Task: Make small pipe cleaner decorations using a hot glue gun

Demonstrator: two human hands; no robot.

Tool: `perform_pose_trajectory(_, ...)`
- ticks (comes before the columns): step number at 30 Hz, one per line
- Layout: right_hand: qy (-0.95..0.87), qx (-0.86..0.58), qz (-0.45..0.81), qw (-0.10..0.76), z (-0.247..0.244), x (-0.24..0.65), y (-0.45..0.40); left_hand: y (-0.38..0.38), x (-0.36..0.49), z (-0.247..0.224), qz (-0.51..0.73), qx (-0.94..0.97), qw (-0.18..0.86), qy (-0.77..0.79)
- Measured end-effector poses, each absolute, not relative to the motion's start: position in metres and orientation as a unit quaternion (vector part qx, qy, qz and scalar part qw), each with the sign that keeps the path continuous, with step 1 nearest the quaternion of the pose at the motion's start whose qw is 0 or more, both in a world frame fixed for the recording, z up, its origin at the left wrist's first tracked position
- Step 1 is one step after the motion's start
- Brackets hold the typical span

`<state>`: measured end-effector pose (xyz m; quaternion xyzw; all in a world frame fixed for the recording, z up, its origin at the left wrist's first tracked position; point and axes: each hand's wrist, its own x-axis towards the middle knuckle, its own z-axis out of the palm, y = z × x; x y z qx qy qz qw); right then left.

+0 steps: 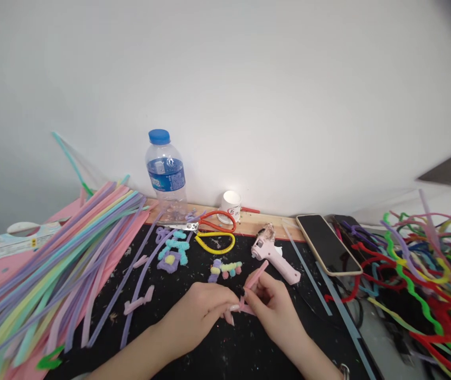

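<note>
Between my two hands is a pink pipe cleaner (259, 274), bent, with one end sticking up past my right fingers. My left hand (204, 311) is closed, its fingertips pinching the lower part. The fingers of my right hand (273, 305) are pressed around the upper part. Just beyond them lies a small shape of purple, yellow and pink fuzzy pieces (225, 269). A pink glue gun (279, 261) rests behind my right hand. Farther left are scissors (213, 232) with red and yellow handles and a turquoise and purple fuzzy figure (173, 253).
Many pastel pipe cleaners (71, 264) spread over the left side; a tangle of bright ones (419, 274) fills the right. A water bottle (166, 174) and a paper cup (231, 203) stand by the wall. A phone (330, 245) and clear glue sticks (308, 269) lie at right.
</note>
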<state>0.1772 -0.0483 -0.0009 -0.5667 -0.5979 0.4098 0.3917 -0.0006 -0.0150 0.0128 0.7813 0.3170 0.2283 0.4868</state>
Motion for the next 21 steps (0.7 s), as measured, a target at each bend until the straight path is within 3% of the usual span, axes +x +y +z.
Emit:
perform_pose_trajectory(10,-0.614,-0.538,0.299,0.493,0.0042,0.1814,-0.0483,-0.0127,-0.0008,0.0116,0.257,0.713,0.528,0.383)
perform_pose_trajectory(21,-0.630,-0.547,0.240,0.495,0.0061,0.1836,-0.0491,-0.0113,-0.0002,0.0074,0.293,0.651,0.572,0.404)
